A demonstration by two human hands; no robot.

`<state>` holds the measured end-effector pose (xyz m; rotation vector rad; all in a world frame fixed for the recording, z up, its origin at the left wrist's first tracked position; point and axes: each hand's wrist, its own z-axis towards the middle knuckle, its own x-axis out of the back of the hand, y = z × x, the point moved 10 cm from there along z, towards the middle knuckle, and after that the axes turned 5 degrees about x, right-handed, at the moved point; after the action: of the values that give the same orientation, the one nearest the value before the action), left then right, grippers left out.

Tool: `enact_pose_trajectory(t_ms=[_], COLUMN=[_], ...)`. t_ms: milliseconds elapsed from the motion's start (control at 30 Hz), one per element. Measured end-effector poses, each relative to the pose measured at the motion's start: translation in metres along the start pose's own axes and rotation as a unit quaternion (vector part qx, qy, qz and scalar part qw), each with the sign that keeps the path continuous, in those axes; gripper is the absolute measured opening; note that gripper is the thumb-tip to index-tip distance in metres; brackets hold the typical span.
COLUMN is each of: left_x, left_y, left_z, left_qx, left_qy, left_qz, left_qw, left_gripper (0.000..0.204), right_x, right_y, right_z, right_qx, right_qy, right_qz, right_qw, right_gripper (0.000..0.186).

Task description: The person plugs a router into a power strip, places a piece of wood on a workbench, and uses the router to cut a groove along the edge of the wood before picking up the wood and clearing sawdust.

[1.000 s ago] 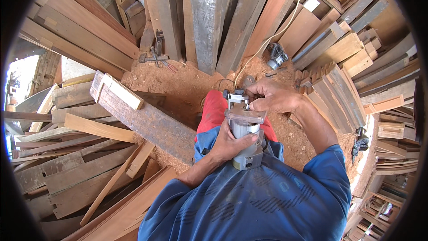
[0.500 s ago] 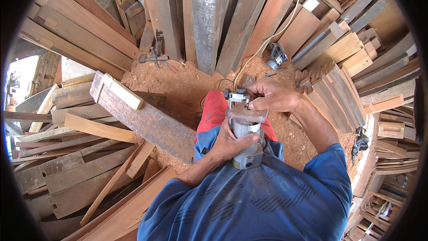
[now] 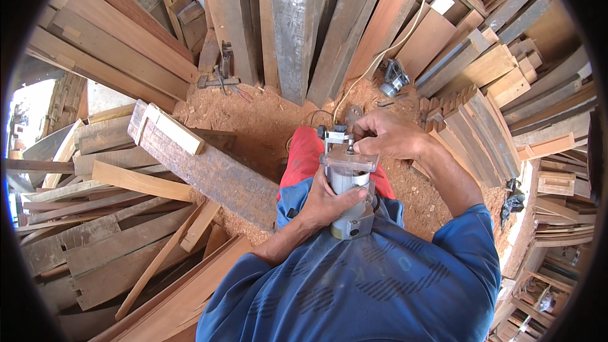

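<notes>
A trim router point(image 3: 350, 183) with a silver motor body and a clear base rests on my lap against my blue shirt, its base end facing away from me. My left hand point(image 3: 329, 205) is closed round the body, the thumb lying across it. At the base end, my right hand point(image 3: 386, 135) has its fingers pinched together beside the metal bit holder point(image 3: 350, 147). What those fingertips grip is hidden behind the hand. A metal guide bracket with a black knob point(image 3: 322, 132) sticks out from the base, just left of the right fingers.
A worn plank point(image 3: 212, 168) with a pale wood strip on it lies at my left. Sawdust point(image 3: 266, 111) covers the floor. A second power tool point(image 3: 394, 78) and pliers point(image 3: 239, 93) lie ahead. Stacked boards point(image 3: 126, 240) and leaning beams point(image 3: 288, 31) surround me. A pale cord point(image 3: 380, 57) runs down.
The right hand has shifted slightly at the router's base, and the guide bracket shows a little differently. My left hand keeps its hold on the body.
</notes>
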<state>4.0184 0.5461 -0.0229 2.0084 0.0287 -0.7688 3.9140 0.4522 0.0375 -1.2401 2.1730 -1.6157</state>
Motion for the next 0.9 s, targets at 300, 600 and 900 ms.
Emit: enact_pose_trajectory(t_ms=[300,600,900], left_x=[0.001,0.011,0.018], left_y=[0.0,0.028,0.036], left_z=[0.001,0.01,0.031], left_qx=[-0.005,-0.055,-0.111], left_qy=[0.003,0.032,0.033], left_qz=[0.0,-0.065,-0.06], left_qw=[1.0,0.996,0.992], left_gripper=[0.074,0.063,0.059], right_x=[0.002,0.006,-0.086], right_y=[-0.002,0.061,0.044], right_z=[-0.003,-0.082,-0.073], right_qx=[0.029,0.027,0.068], right_qy=[0.033,0.229,0.135], right_qz=[0.033,0.214,0.151], right_qw=[0.998,0.949,0.977], right_gripper=[0.022,0.055,0.103])
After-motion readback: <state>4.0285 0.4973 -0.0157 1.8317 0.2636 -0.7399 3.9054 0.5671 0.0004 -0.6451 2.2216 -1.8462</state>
